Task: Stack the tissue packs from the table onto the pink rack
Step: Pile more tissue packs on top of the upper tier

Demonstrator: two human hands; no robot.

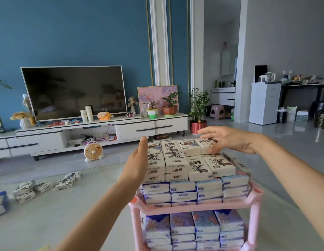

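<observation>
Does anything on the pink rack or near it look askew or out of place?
Yes. At the right edge of the stack on the rack, one pack stands tilted on its side, while the others lie flat. Loose packs on the table lie scattered at mixed angles.

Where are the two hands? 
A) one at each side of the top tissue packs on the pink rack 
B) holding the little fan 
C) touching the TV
A: the left hand lies flat against the left side of the top tissue packs on the pink rack, and the right hand reaches over their far right corner.
</observation>
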